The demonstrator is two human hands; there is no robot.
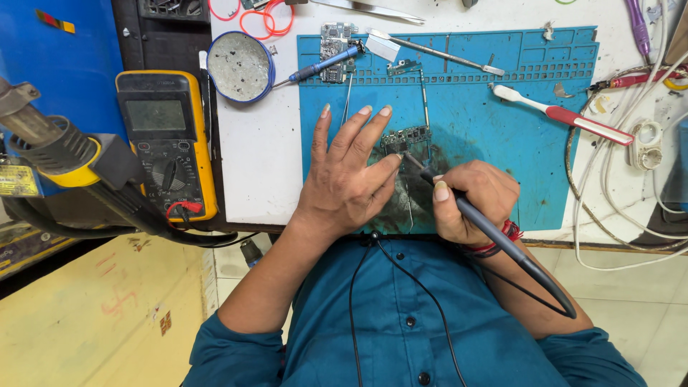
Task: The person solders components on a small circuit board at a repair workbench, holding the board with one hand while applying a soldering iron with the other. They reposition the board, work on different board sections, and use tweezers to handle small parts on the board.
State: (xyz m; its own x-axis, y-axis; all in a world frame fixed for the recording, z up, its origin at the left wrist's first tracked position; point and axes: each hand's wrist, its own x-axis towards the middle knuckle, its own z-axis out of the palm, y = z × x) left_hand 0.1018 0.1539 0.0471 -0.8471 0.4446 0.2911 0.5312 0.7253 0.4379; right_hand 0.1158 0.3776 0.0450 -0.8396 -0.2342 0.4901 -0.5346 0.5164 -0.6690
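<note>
Left hand (351,175): fingers spread flat on the blue mat (502,136), thumb tip touching the small green circuit board (405,137).
Right hand (469,201): fingers pinching the dark soldering iron (494,240), tip at the board's lower edge.

The blue work mat (502,136) looks like matt rubber, scorched black and smeared near its front edge. On it lies a small circuit board (405,137), green with dull metal parts. The soldering iron (473,222) has a dark matt plastic grip and a thin metal tip. The toothbrush (566,115) at the mat's right edge is glossy white and red plastic. The tin (240,66) holds rough grey residue.
</note>
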